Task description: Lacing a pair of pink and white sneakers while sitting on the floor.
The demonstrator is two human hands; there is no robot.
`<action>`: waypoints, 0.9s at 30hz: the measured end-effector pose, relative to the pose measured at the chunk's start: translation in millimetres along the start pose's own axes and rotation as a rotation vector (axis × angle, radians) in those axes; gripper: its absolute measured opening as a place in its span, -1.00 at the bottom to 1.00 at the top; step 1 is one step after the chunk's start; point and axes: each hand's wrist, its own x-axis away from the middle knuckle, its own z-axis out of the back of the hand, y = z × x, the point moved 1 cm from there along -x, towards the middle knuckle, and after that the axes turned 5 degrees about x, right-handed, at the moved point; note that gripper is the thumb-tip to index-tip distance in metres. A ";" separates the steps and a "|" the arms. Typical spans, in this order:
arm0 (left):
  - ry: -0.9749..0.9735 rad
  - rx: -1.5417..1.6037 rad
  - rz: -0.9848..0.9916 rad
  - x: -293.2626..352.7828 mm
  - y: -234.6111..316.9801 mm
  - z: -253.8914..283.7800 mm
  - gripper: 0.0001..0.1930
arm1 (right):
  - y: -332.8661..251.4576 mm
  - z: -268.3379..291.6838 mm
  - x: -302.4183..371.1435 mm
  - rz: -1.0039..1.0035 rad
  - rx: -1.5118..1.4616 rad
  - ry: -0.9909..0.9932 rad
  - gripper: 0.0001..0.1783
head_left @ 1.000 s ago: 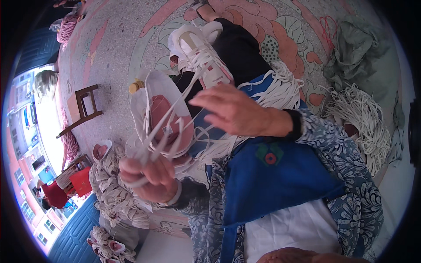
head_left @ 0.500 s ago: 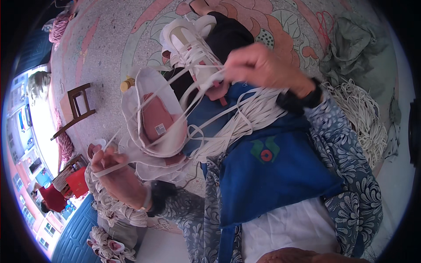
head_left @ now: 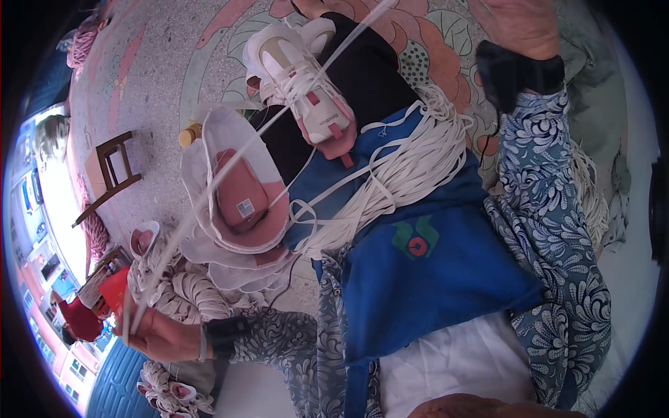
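Observation:
A long white shoelace (head_left: 230, 160), blurred, runs taut in a diagonal from my left hand past the top edge. My left hand (head_left: 167, 336), at lower left, is closed round its end. At the top right, my right hand (head_left: 526, 28) is raised; its fingers are cut off by the edge, so its grip is hidden. Below the lace, a white sneaker (head_left: 324, 115) with pink and beige parts lies on my lap. To its left sits a stack of white shoe uppers (head_left: 268, 150) with a pink insole (head_left: 240, 184). A bundle of white laces (head_left: 418, 171) spreads over my blue apron (head_left: 446, 279).
Another heap of white laces (head_left: 589, 198) is at the right beside grey-green cloth (head_left: 564, 76). At left are a small wooden stool (head_left: 104, 174), a yellow-capped thing (head_left: 188, 134), laced shoe bundles (head_left: 195, 296), a red object (head_left: 117, 289) and a blue panel (head_left: 125, 380).
My right hand has swung up and right, and my left hand down and left. The shoelace, loose loops before, is now drawn out straight between them. The sneaker has tilted more upright.

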 end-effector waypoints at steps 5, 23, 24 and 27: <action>-0.309 0.184 0.331 17.6 -11.5 -7.7 -0.89 | -2.1 31.8 38.3 -0.168 0.055 0.779 -0.66; -0.259 0.057 0.237 -1.9 42.4 -22.9 -0.76 | 102.1 10.6 142.6 -0.425 1.297 -0.425 -0.78; -0.259 0.071 0.254 -0.8 47.5 -16.5 -0.76 | 96.4 20.6 147.3 -0.414 1.345 -0.461 -0.77; -0.168 -0.099 0.213 -1.5 67.8 0.9 -0.76 | 97.0 15.1 150.6 -0.394 1.385 -0.456 -0.75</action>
